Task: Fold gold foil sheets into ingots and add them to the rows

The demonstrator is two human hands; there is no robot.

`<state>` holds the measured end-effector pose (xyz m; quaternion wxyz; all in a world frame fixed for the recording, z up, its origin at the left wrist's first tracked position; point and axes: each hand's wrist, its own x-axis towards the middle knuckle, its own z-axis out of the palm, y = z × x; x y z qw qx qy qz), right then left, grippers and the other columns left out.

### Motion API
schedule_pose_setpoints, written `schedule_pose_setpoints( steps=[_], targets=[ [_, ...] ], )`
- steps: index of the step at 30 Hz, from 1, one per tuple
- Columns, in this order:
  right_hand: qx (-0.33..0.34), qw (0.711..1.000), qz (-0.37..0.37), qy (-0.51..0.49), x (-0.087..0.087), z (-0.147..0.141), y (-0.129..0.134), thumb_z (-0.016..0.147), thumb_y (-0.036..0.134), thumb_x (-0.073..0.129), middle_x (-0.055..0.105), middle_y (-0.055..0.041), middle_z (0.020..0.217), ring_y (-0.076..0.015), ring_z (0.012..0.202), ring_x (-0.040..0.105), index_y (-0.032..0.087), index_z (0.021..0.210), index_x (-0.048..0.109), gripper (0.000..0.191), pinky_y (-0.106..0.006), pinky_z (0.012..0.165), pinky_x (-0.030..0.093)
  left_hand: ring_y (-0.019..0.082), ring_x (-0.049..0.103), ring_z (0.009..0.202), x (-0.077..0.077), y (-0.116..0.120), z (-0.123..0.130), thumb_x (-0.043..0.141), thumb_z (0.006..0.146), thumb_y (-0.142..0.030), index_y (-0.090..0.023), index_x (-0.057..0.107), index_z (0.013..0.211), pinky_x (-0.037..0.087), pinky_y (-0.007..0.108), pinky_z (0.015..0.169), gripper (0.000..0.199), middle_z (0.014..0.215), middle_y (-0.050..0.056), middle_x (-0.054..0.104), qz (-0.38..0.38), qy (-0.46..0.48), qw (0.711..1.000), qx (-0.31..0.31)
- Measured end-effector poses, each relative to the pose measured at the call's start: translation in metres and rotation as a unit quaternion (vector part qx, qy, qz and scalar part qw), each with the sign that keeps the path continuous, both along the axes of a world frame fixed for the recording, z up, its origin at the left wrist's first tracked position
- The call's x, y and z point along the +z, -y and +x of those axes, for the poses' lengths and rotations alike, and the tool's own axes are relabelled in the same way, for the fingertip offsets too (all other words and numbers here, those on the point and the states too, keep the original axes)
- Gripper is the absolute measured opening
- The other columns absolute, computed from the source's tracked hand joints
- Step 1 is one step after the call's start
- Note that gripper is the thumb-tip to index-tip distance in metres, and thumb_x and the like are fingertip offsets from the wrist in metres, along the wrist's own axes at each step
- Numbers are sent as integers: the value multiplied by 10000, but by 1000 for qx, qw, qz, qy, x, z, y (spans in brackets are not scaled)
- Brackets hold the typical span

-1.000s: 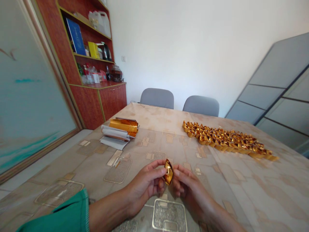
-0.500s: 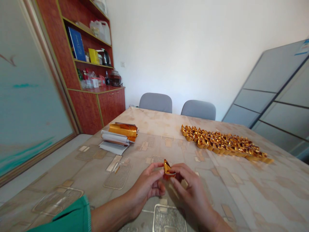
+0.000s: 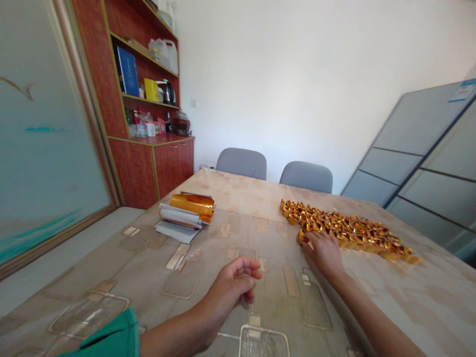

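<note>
Right hand [image 3: 323,253] is down at the near edge of the folded gold-foil ingots [image 3: 349,233], fingers [image 3: 310,239] stretched low and touching the pile; can't tell if they grip one! Left hand [image 3: 232,282] hangs left of the pile, fingers loosely curled, nothing in them. Farther left of the pile, a gold foil roll [image 3: 191,202] sits on white paper sheets [image 3: 174,225].

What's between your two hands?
In the head view, only the beige patterned tablecloth with a printed tan strip lies between the left hand and right hand.
</note>
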<state>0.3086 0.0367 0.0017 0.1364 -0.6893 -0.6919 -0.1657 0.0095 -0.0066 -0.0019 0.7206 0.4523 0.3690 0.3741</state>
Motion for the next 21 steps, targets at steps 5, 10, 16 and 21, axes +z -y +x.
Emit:
schedule_pose_setpoints(
  steps=[5, 10, 16, 21],
  targets=[
    [-25, 997, 5, 67, 2, 3, -16, 907, 199, 596, 697, -108, 947, -284, 933, 537, 200, 820, 719, 151, -375, 761, 289, 86, 530, 636, 1, 0, -1, 596, 693, -198, -138, 622, 1013, 415, 243, 627, 326, 995, 52, 639, 15, -14, 1000, -4],
    [-47, 994, 17, 98, 1, 6, -28, 908, 210, 607, 671, -109, 922, -276, 913, 516, 201, 786, 714, 163, -361, 715, 268, 90, 524, 622, 1, 0, 0, 583, 671, -211, -135, 624, 990, 416, 253, 615, 330, 988, 56, 641, 18, -16, 1000, -2],
    [-50, 993, 41, 99, 2, 5, -31, 913, 217, 597, 677, -117, 935, -283, 925, 523, 185, 826, 708, 145, -363, 731, 284, 91, 528, 611, 1, -1, -1, 587, 662, -210, -142, 636, 958, 416, 246, 601, 308, 975, 54, 658, 22, -23, 999, 5],
    [-17, 996, 63, 65, 2, -9, -17, 936, 215, 547, 700, -109, 979, -297, 961, 553, 199, 902, 724, 181, -386, 786, 318, 99, 565, 633, 4, -14, -7, 584, 734, -221, -149, 656, 956, 435, 221, 608, 244, 942, 51, 688, 81, -53, 995, 28]
  ],
)
